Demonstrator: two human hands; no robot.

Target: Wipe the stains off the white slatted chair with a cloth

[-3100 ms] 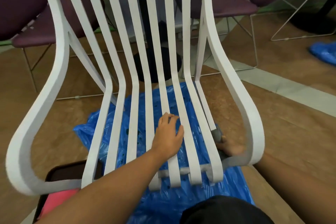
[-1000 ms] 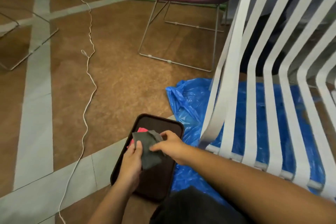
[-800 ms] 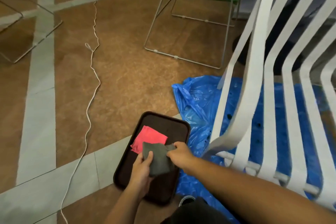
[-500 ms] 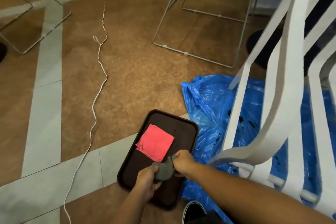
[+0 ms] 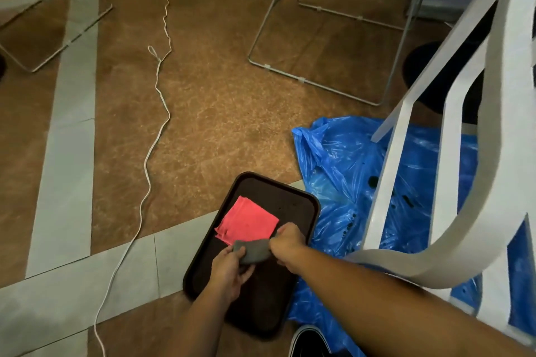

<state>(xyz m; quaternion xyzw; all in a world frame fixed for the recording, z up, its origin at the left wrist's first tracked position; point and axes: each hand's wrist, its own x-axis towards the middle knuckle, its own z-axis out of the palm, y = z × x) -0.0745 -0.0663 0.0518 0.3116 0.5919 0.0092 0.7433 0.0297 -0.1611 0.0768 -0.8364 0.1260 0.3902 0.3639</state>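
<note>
your left hand (image 5: 229, 268) and right hand (image 5: 287, 240) now grip the grey cloth (image 5: 252, 249), bunched from flat above the tray (image 5: 261, 298), likely wringing it, with the white slatted chair (image 5: 452, 182) untouched at your right.

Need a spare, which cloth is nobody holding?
The pink cloth, flat on the tray; the grey cloth is gripped between the left hand and right hand.

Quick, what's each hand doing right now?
Left hand: grips one end of the grey cloth.
Right hand: grips the other end.
</note>
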